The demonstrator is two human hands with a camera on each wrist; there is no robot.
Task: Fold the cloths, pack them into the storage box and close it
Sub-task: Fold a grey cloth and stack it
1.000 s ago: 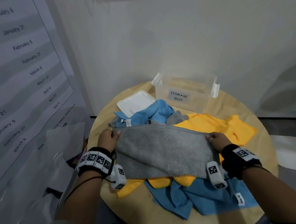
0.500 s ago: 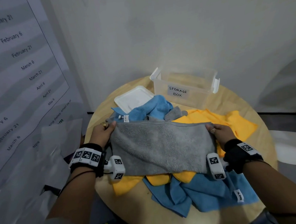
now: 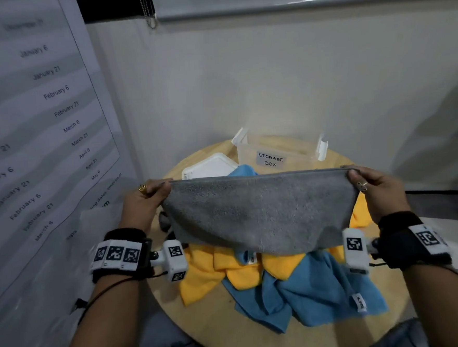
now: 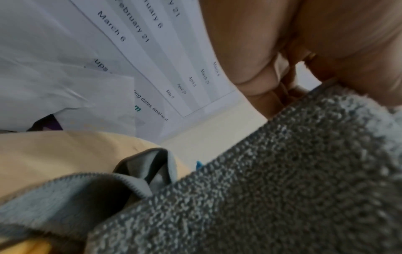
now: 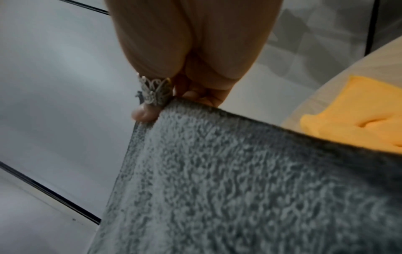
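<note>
Here, two hands hold one gray cloth up over the round table: the left hand pinches one top corner, the right hand the other. Below lie two blue cloths and some yellow cloth. One open storage box and one white lid sit behind.

Round table against wall. Storage box at far edge, lid just left of it. Loose cloths heaped on table nearer person, before box. One cloth stretched above heap between left hand and right hand. Poster on left wall.
</note>
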